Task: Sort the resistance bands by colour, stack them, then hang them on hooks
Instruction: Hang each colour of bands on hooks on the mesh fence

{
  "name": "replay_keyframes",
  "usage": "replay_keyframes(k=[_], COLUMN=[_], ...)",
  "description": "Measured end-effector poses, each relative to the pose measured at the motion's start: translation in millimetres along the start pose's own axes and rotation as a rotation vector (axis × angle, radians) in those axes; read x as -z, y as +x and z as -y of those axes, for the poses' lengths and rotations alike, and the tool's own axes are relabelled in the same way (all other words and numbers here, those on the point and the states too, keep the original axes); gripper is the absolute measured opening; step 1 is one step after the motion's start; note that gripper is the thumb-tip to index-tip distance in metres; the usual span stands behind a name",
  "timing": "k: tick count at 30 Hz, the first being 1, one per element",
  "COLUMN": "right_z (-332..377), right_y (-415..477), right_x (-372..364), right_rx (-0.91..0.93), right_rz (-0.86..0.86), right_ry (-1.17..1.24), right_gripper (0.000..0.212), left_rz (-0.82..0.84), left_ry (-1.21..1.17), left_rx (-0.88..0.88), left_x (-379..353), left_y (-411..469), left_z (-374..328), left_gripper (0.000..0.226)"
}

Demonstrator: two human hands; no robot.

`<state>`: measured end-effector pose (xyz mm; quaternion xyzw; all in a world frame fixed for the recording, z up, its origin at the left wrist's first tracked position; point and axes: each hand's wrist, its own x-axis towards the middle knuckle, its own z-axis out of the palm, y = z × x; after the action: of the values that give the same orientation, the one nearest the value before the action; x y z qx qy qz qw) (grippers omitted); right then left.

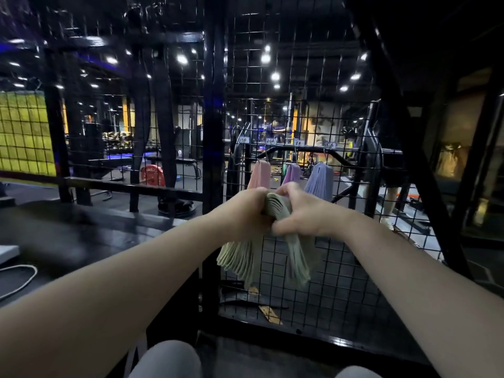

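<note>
A thick stack of pale green resistance bands (pixel 245 257) is folded over between both hands, its ends hanging down in front of the black wire mesh panel (pixel 341 268). My left hand (pixel 244 211) grips the fold from the left and my right hand (pixel 302 214) grips it from the right. Above and behind my hands, three stacks hang on hooks on the mesh: pink bands (pixel 259 174), purple bands (pixel 291 174) and blue-lilac bands (pixel 319 179). Small white labels (pixel 270 141) sit above the hooks.
A black upright post (pixel 212 132) divides the mesh at centre. A dark platform (pixel 68 236) lies at left with a white cord (pixel 19 279) on it. A person's legs (pixel 390 197) stand beyond the mesh at right. My grey-clad knees (pixel 169 358) are at the bottom.
</note>
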<state>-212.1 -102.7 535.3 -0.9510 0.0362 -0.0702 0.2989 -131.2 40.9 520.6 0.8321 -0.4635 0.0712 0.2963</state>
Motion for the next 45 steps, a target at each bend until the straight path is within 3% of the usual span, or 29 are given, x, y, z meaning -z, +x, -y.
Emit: replay_keyframes(k=[3,7,12,14,17,19,23,25,28,31,35,38,40,43,45], right_z=[-2.4,-9.9,-19.7,-23.2,-32.8,-38.6,-49.0,-53.1,-55.0,-54.3,-48.3,-48.1,-31.8,-35.8,-27.0], right_y=[11.7,28.6,59.0,72.3,94.6,111.4,152.4,175.1,207.1,236.2,274.9,305.8,306.1,324.3,335.8], right_x=[-4.7,-3.9,-21.6,-29.6,-32.6,-31.5,-31.7,-33.4,-34.5,-32.2,-30.2,-35.7,-30.1,-29.8,-18.9], right_rx=[0.027,0.003,0.085,0.127,0.105,0.094,0.078,0.057,0.035,0.075,0.178,0.148,0.16,0.231,0.218], right_rz=[-0.029,-0.039,-0.432,-0.495,-0.432,-0.357,-0.338,-0.379,-0.383,-0.368,-0.367,-0.534,-0.477,-0.324,-0.373], right_ry=[-0.056,0.042,-0.218,-0.274,-0.275,-0.246,-0.261,-0.283,-0.346,-0.368,-0.448,-0.512,-0.763,-0.754,-0.709], right_gripper=[0.09,0.077,0.062,0.064,0.073,0.074,0.044,0.032,0.03,0.027,0.027,0.016,0.007,0.024,0.027], left_rz=[-0.012,-0.022,-0.065,-0.065,-0.043,-0.009,0.015,-0.003,-0.024,-0.026,-0.096,-0.108,-0.098,-0.164,-0.24], left_ry=[0.073,0.139,0.185,0.202,0.21,0.241,0.327,0.324,0.316,0.299,0.213,0.23,0.285,0.286,0.267], left_rx=[-0.023,0.021,0.083,0.063,0.03,0.034,0.038,0.04,0.046,0.062,0.053,0.024,-0.015,-0.029,0.004], left_x=[-0.3,0.8,-4.3,-4.9,-2.5,-2.5,-7.8,-8.8,-4.0,2.8,10.5,17.6,23.5,31.9,34.8], left_y=[5.3,24.5,60.4,75.6,99.6,114.1,142.0,155.0,171.1,184.4,197.3,209.5,218.2,233.3,242.8], left_z=[1.3,9.9,27.5,34.8,50.8,64.0,92.8,108.5,129.0,152.9,185.6,205.1,213.7,222.0,228.9], left_gripper=[0.018,0.013,0.011,0.009,0.003,0.016,0.014,0.024,0.026,0.009,0.029,0.019,0.016,0.028,0.034])
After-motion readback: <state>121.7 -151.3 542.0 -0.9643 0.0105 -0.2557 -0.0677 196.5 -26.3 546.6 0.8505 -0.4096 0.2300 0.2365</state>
